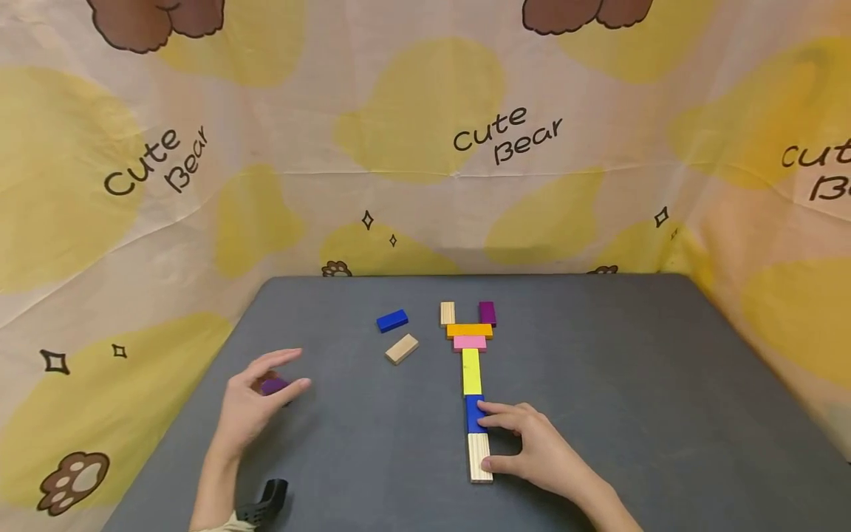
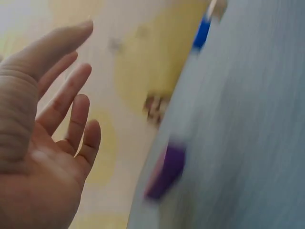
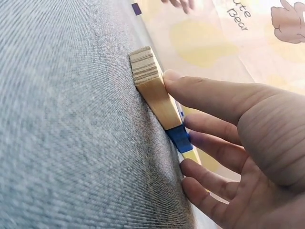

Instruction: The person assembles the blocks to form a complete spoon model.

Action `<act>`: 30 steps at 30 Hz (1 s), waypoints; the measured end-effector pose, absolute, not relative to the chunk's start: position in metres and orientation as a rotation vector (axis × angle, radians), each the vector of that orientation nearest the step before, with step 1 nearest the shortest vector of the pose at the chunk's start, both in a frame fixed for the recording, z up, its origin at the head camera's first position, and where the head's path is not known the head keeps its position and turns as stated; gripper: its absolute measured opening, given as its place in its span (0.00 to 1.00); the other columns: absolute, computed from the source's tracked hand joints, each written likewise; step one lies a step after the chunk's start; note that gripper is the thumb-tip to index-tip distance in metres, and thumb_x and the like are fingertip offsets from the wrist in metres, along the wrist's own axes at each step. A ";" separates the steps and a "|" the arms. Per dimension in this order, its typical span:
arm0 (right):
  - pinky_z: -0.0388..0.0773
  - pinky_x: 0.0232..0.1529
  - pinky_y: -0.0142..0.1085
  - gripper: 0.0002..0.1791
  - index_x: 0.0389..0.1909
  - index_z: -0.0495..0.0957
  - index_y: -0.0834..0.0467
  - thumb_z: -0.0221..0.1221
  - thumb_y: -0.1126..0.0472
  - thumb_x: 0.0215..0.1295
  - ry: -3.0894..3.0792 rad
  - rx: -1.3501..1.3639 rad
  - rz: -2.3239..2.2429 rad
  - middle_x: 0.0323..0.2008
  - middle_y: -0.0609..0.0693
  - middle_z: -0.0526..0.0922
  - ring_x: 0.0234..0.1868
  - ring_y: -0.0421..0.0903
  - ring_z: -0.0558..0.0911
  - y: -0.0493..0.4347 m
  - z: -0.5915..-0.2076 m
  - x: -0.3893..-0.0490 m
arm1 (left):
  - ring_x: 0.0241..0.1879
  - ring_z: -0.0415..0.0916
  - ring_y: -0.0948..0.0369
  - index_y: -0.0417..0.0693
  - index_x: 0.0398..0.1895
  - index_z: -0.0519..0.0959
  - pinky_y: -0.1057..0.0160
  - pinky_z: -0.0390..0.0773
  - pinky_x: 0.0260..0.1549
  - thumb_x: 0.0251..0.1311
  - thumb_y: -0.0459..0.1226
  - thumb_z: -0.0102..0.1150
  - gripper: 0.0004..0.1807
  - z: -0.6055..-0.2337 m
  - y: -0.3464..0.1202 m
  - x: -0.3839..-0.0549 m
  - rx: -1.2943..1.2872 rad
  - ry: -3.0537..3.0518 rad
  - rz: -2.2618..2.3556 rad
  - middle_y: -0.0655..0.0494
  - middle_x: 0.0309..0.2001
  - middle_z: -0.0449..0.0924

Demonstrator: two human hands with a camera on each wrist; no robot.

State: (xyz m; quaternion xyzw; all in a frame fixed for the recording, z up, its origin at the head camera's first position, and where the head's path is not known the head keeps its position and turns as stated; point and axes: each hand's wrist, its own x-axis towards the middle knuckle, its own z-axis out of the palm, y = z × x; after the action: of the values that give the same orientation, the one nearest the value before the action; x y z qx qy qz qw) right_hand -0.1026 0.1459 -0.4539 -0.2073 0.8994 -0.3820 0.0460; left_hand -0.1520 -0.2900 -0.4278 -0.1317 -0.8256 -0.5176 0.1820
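My right hand lies beside the near end of a row of blocks. Its thumb touches the striped wooden block, and its fingertips rest at the blue block. Farther up the row come a yellow block, a pink block and an orange block laid crosswise. Beyond them a wooden block and a purple block form two prongs. Over at the left, my left hand hovers with thumb and fingers apart near a loose purple block, holding nothing.
A loose blue block and a loose wooden block lie left of the row on the grey tabletop. Patterned cloth hangs behind and along the sides. A black strap sits at the left wrist.
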 end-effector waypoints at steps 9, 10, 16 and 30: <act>0.70 0.56 0.49 0.30 0.55 0.83 0.51 0.73 0.44 0.51 2.736 -0.636 -1.156 0.63 0.37 0.74 0.59 0.45 0.69 0.142 -0.452 -0.103 | 0.61 0.61 0.71 0.56 0.70 0.70 0.74 0.66 0.49 0.61 0.43 0.68 0.33 -0.452 -0.377 -0.149 -0.184 -2.697 -1.340 0.55 0.69 0.66; 0.70 0.56 0.48 0.30 0.55 0.83 0.51 0.73 0.45 0.51 2.738 -0.641 -1.160 0.63 0.37 0.74 0.59 0.45 0.69 0.142 -0.452 -0.103 | 0.61 0.61 0.70 0.57 0.71 0.69 0.75 0.66 0.48 0.61 0.43 0.68 0.34 -0.453 -0.381 -0.150 -0.182 -2.721 -1.337 0.53 0.69 0.65; 0.70 0.56 0.46 0.29 0.54 0.83 0.51 0.74 0.46 0.51 2.759 -0.674 -1.172 0.63 0.37 0.74 0.58 0.43 0.70 0.143 -0.453 -0.102 | 0.64 0.60 0.56 0.56 0.74 0.63 0.65 0.60 0.51 0.62 0.44 0.67 0.38 -0.457 -0.384 -0.159 -0.256 -2.780 -1.334 0.49 0.70 0.64; 0.70 0.56 0.49 0.30 0.55 0.82 0.51 0.72 0.43 0.52 2.757 -0.651 -1.153 0.63 0.37 0.73 0.59 0.44 0.70 0.145 -0.452 -0.101 | 0.67 0.60 0.50 0.47 0.64 0.75 0.56 0.59 0.60 0.51 0.39 0.75 0.35 -0.458 -0.365 -0.165 -0.275 -2.833 -1.290 0.44 0.64 0.71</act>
State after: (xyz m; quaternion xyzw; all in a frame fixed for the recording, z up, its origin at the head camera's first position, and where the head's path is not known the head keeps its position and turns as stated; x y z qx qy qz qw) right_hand -0.1014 0.1454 -0.4517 -0.2127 0.9007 -0.3766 0.0416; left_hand -0.1654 -0.3646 -0.4576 -0.0881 -0.9066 -0.4127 0.0084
